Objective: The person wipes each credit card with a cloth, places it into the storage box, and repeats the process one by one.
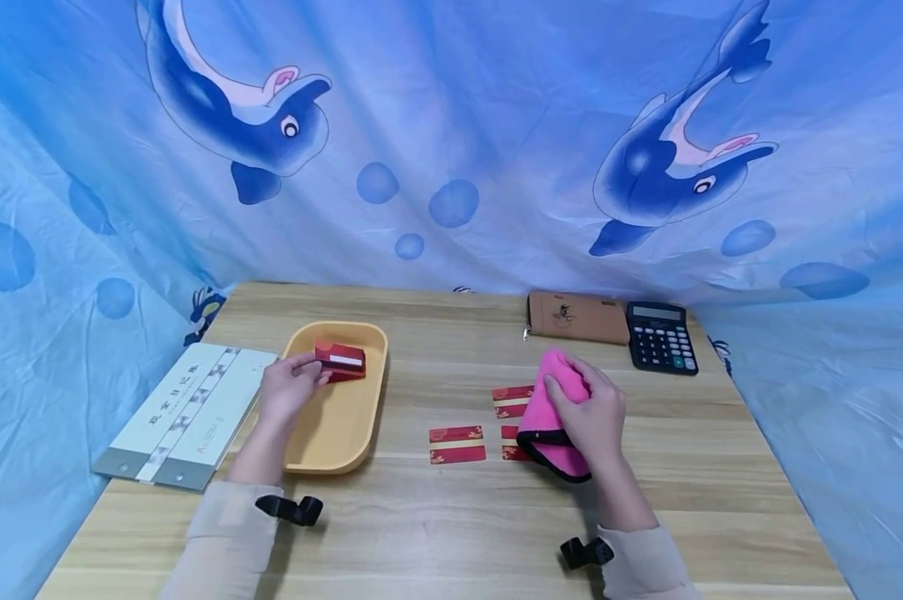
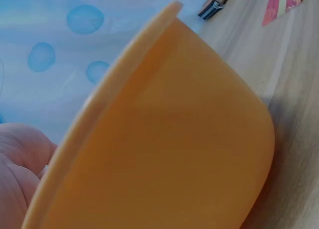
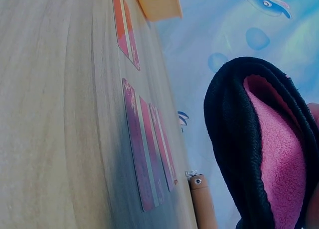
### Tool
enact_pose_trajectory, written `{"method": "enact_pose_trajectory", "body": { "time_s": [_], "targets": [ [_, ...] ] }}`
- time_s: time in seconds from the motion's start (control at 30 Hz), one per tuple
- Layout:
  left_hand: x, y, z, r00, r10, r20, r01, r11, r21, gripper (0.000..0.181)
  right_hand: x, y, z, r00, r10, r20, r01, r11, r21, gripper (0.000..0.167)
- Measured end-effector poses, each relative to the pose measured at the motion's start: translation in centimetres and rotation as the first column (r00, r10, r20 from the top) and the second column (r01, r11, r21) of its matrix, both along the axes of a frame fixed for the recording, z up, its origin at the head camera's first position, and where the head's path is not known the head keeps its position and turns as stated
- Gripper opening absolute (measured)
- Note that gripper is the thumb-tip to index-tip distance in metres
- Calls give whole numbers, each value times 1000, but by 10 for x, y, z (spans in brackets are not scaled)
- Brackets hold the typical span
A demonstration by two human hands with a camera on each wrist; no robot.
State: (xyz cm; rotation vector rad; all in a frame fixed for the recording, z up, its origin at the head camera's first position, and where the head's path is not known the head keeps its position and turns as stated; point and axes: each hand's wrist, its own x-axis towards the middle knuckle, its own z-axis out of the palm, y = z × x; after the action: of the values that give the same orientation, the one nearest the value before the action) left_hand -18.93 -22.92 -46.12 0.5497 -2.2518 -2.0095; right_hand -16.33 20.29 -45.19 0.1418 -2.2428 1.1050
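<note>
My left hand [image 1: 288, 390] pinches a red card [image 1: 343, 353] with a white strip over the far part of the yellow tray [image 1: 330, 429]. More red shows just beneath that card; whether it is another card I cannot tell. In the left wrist view the tray wall hides most of the hand. A folded pink cloth [image 1: 551, 402] with black edging is gripped by my right hand [image 1: 600, 412], raised above the table. Near it lie three red cards with pale stripes: one on the left [image 1: 456, 445], one far card [image 1: 507, 400] and one near card [image 1: 511, 444], the last two partly covered by the cloth.
A white and grey ledger book [image 1: 185, 408] lies left of the tray. Towards the back right are a brown zip wallet [image 1: 586, 318] and a black calculator [image 1: 662, 337]. A blue curtain [image 1: 451, 108] with dolphins hangs behind the wooden table [image 1: 436, 533].
</note>
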Motion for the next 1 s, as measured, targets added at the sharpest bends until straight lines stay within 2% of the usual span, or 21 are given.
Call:
{"method": "enact_pose_trajectory", "body": {
  "time_s": [0.2,0.5,0.63,0.73,0.83,0.9,1.0],
  "targets": [
    [0,1,-1,1000,-12,14,13,997,-71,41,2,0,3,1000,4,10,-4,1000,-3,45],
    [1,1,2,997,-6,72,18,988,-155,61,1,1,3,1000,3,16,-3,1000,2,45],
    [1,2,4,997,-2,71,16,981,-193,61,1,1,2,1000,4,21,-4,1000,3,45],
    [1,6,6,1000,-16,7,17,989,-150,54,3,2,3,1000,1,29,-1,1000,7,45],
    [1,14,9,996,-21,-92,16,998,-53,46,3,4,3,999,-2,32,2,1000,5,45],
    [2,21,12,987,-9,-162,9,1000,0,43,3,7,4,999,-5,37,5,1000,-3,45],
    [4,36,20,962,6,-271,9,999,54,37,3,10,4,999,-16,51,17,1000,-18,45]
  ]
}}
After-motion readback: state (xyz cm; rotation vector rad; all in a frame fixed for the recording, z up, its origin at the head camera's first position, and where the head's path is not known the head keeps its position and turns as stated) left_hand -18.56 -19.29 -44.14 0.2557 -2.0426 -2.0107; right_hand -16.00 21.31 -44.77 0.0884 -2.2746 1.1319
